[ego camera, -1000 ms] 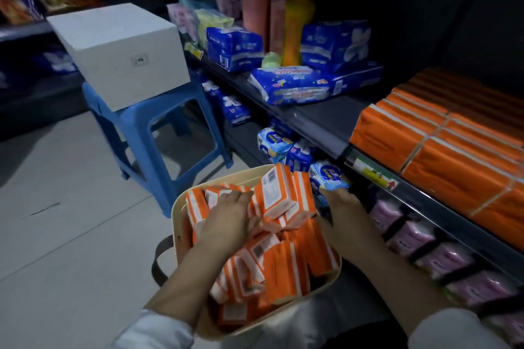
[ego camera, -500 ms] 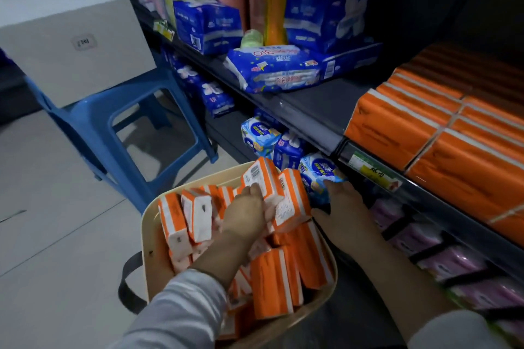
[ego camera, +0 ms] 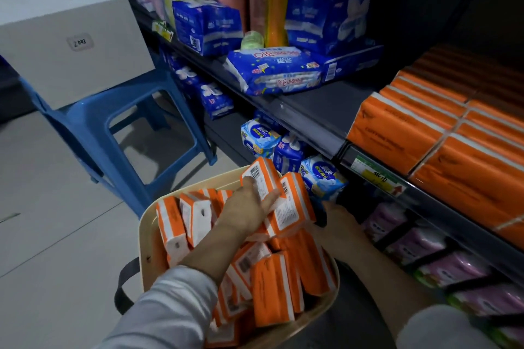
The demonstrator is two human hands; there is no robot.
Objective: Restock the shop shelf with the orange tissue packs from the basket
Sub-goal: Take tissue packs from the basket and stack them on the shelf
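Note:
A cream basket [ego camera: 147,235] in front of me holds several orange tissue packs [ego camera: 272,286]. Two packs [ego camera: 295,207] stand raised and tilted at its far side. My left hand [ego camera: 249,208] lies over them, thumb on the far pack and fingers spread across the near one, gripping them. My right hand [ego camera: 338,224] holds the same packs from the right, its fingertips hidden behind them. Stacked orange tissue packs [ego camera: 425,133] fill the right part of the dark shelf [ego camera: 312,133], beside a bare stretch of shelf.
Blue packets [ego camera: 272,71] and tall bottles [ego camera: 272,0] sit further left on the shelf. Blue-white packs [ego camera: 320,176] and pink packs [ego camera: 419,244] fill the lower shelf beside the basket. On a blue stool [ego camera: 93,127] at the left stands a white box [ego camera: 71,37].
My left hand has shifted from the basket's middle onto the two raised packs and spread its fingers. The right hand has closed in on them from the right. The view has moved nearer the shelf.

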